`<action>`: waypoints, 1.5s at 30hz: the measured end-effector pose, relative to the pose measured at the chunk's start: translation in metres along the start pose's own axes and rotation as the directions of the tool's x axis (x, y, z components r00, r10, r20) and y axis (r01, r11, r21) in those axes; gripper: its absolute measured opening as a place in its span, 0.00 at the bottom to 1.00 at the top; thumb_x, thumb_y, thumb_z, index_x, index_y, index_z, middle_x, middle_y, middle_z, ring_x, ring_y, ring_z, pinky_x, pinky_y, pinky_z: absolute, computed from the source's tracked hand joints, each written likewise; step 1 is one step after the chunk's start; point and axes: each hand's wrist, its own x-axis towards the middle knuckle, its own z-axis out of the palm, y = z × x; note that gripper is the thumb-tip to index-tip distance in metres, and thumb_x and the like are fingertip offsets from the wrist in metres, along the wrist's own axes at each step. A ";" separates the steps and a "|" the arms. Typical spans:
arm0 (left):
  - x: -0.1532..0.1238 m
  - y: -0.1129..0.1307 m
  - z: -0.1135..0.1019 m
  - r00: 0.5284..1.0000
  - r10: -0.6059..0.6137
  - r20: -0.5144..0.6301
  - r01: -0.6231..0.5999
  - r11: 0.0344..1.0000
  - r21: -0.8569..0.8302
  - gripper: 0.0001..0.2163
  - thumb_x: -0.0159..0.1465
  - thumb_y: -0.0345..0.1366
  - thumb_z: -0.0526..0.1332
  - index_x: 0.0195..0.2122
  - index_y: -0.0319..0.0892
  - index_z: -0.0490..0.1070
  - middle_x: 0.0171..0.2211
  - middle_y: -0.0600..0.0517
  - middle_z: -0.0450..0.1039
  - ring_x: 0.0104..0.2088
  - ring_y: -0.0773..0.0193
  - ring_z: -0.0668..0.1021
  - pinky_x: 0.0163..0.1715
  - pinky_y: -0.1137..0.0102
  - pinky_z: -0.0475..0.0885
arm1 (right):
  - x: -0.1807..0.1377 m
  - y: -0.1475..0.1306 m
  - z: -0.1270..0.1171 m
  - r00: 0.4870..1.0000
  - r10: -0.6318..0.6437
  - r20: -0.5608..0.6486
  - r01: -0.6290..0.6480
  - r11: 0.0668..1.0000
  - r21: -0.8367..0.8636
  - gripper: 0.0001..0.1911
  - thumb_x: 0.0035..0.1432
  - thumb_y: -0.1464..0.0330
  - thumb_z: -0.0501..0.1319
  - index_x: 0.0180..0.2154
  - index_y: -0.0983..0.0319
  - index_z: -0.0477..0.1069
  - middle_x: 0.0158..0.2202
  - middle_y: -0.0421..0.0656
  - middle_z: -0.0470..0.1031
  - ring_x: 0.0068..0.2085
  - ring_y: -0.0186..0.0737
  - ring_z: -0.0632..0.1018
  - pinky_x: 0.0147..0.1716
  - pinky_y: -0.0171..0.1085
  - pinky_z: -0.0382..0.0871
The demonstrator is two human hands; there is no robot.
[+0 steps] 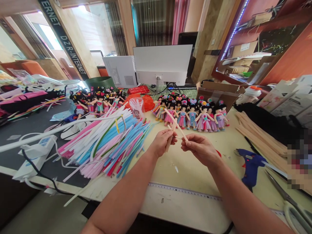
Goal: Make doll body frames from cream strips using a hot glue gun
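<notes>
- Left hand (167, 141), fingers pinching beige strips (168, 145), just this side of the dolls (192, 118)
- Right hand (198, 146), thumb and fingers pinching one beige stem (182, 134), likewise this side of the dolls
- Blue glue gun (251, 165) lying nearer, right of the dolls

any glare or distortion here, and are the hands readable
Head view: glare washes out the bright window at upper left; head view: the scissors look stretched toward the lower-right corner; head view: the left hand and right hand are clear enough to make out.
</notes>
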 end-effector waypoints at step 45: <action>-0.030 0.020 0.016 0.922 0.334 0.198 -0.371 0.612 0.698 0.14 0.66 0.40 0.51 0.25 0.42 0.68 0.21 0.55 0.66 0.26 0.67 0.70 0.29 0.72 0.61 | -0.010 -0.006 0.017 0.799 -0.600 -0.040 0.432 0.619 -0.656 0.06 0.58 0.66 0.60 0.33 0.55 0.76 0.31 0.42 0.76 0.34 0.40 0.75 0.36 0.39 0.68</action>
